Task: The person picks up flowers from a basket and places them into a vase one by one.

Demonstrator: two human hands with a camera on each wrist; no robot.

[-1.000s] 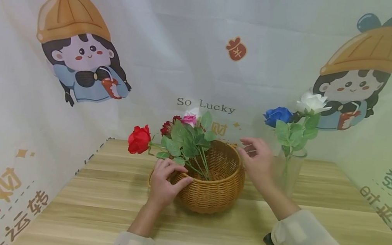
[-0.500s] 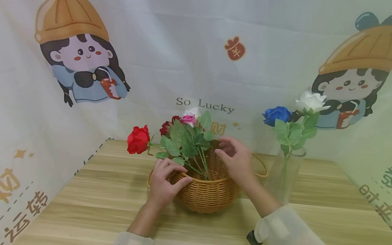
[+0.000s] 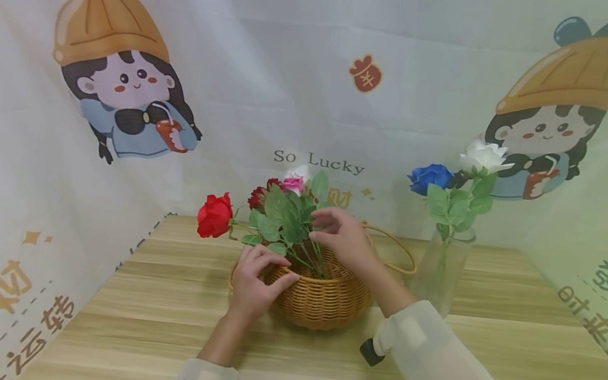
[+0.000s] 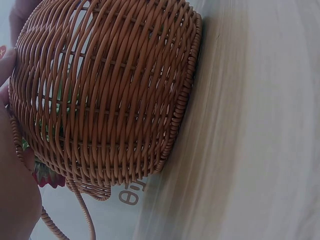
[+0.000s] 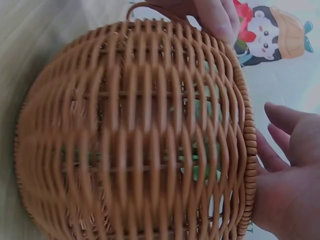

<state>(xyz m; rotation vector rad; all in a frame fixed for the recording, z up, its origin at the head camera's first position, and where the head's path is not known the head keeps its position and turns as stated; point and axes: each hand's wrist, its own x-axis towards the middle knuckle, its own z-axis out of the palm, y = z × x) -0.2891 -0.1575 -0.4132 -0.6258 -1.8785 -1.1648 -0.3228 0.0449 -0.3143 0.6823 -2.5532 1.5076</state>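
Observation:
A brown wicker basket point(image 3: 321, 305) stands upright on the wooden table in the head view. My left hand point(image 3: 253, 282) holds its left rim between thumb and fingers. Stems with green leaves point(image 3: 280, 209) lean leftward out of the basket. They carry a red rose point(image 3: 215, 215), dark red blooms point(image 3: 257, 198) and a pink-and-white flower point(image 3: 294, 184). Over the basket's right side, my right hand point(image 3: 347, 242) has its fingertips at the leaves; contact cannot be told. In the right wrist view, that hand's thumb point(image 5: 284, 116) stands apart from the fingers, just past the basket rim.
Right of the basket is a clear glass vase point(image 3: 430, 279) with a blue rose point(image 3: 431, 180) and a white rose point(image 3: 484, 159). The basket's loop handle point(image 3: 397, 269) hangs out toward the vase. A printed cloth point(image 3: 237, 87) surrounds the table.
From the basket's right rim, my right hand has moved left over the opening to the leaves, uncovering the handle. My left hand, the basket and the flowers stay in place.

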